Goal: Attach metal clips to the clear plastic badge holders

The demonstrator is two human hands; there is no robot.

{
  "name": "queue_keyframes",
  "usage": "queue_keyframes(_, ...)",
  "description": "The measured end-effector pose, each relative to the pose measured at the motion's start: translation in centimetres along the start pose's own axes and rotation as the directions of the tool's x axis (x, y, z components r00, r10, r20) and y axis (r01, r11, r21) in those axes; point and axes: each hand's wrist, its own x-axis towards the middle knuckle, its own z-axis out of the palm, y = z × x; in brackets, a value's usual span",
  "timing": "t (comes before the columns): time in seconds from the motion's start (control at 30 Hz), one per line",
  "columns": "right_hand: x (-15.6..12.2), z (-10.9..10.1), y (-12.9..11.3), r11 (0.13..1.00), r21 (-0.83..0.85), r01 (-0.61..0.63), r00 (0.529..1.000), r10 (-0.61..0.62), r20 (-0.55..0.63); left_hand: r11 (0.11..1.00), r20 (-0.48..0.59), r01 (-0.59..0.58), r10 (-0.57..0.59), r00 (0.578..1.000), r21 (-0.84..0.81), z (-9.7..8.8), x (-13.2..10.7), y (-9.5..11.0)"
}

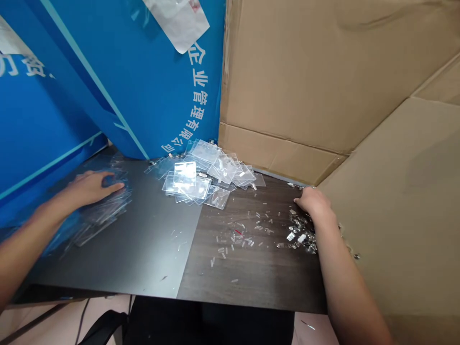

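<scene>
On the left, my left hand (94,186) rests over a pile of clear plastic badge sleeves (104,215); a gap shows between its thumb and forefinger. Some of that pile lies in or under bluish plastic film (64,230). At the right, my right hand (315,203) is at the back of a heap of small metal clips (304,235). Its fingers are curled, and whatever they hold is hidden. A second heap of clear badge sleeves (194,179), some with clips on them, lies between the two hands.
Small clear plastic strips (247,239) and one red bit (238,232) are scattered over the dark table (215,282). Behind stands a blue panel (161,96) with white lettering. Cardboard (287,86) closes off the back and the right side.
</scene>
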Motion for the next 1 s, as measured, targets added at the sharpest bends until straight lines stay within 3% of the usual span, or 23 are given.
queue_keyframes(0.1, 0.7, 0.5, 0.4, 1.0, -0.007, -0.008, 1.0, 0.008, -0.013, 0.988, 0.093, -0.021, 0.007, 0.996, 0.152, 0.1, -0.1, 0.7)
queue_keyframes(0.2, 1.0, 0.8, 0.6, 1.0, -0.005, -0.028, 0.999, 0.027, -0.032, 0.967, 0.113, -0.038, 0.01, 0.994, 0.253, -0.1, -0.5, 1.2)
queue_keyframes(0.27, 1.1, 0.9, 0.7, 0.999, 0.003, -0.032, 0.998, 0.032, -0.046, 0.959, 0.079, -0.028, 0.006, 0.997, 0.282, -0.5, -0.9, 1.9)
queue_keyframes(0.37, 1.1, 1.0, 0.7, 0.999, 0.014, -0.043, 0.997, 0.044, -0.071, 0.957, -0.062, -0.059, 0.08, 0.995, 0.284, -1.7, -2.5, 3.8)
queue_keyframes(0.47, 1.0, 1.0, 0.6, 0.998, 0.021, -0.062, 0.993, 0.064, -0.096, 0.985, -0.228, -0.106, 0.136, 0.964, 0.138, -3.5, -5.3, 7.0)
queue_keyframes(0.5, 0.9, 0.9, 0.5, 0.997, 0.024, -0.067, 0.992, 0.069, -0.105, 0.994, -0.307, -0.108, 0.109, 0.945, 0.02, -3.9, -6.5, 8.3)
queue_keyframes(0.57, 0.7, 0.7, 0.3, 0.997, 0.03, -0.072, 0.989, 0.075, -0.126, 0.946, -0.341, -0.124, 0.016, 0.94, -0.299, -4.3, -8.6, 11.0)
queue_keyframes(0.67, 0.1, 0.3, -0.1, 0.998, 0.042, -0.05, 0.982, 0.057, -0.178, 0.69, -0.111, -0.098, 0.026, 0.993, -0.717, -3.2, -11.0, 15.0)
queue_keyframes(0.73, -0.4, 0.0, -0.4, 0.999, 0.049, -0.004, 0.974, 0.015, -0.227, 0.496, 0.087, 0.013, 0.126, 0.988, -0.868, -1.6, -12.0, 17.3)
queue_keyframes(0.8, -0.9, -0.1, -0.9, 0.996, 0.054, 0.064, 0.959, -0.047, -0.278, 0.366, 0.28, 0.164, 0.29, 0.915, -0.916, 0.3, -12.7, 19.2)
queue_keyframes(0.87, -1.3, 0.0, -1.5, 0.99, 0.053, 0.132, 0.941, -0.109, -0.321, 0.308, 0.415, 0.302, 0.429, 0.803, -0.902, 2.1, -13.4, 20.7)
queue_keyframes(0.93, -1.8, 0.5, -2.4, 0.97, 0.096, 0.222, 0.904, -0.168, -0.393, 0.279, 0.474, 0.384, 0.52, 0.711, -0.881, 3.6, -14.0, 21.7)
queue_keyframes(1.0, -2.2, 1.2, -3.5, 0.922, 0.174, 0.345, 0.848, -0.227, -0.479, 0.252, 0.459, 0.388, 0.584, 0.67, -0.887, 4.8, -14.5, 22.2)
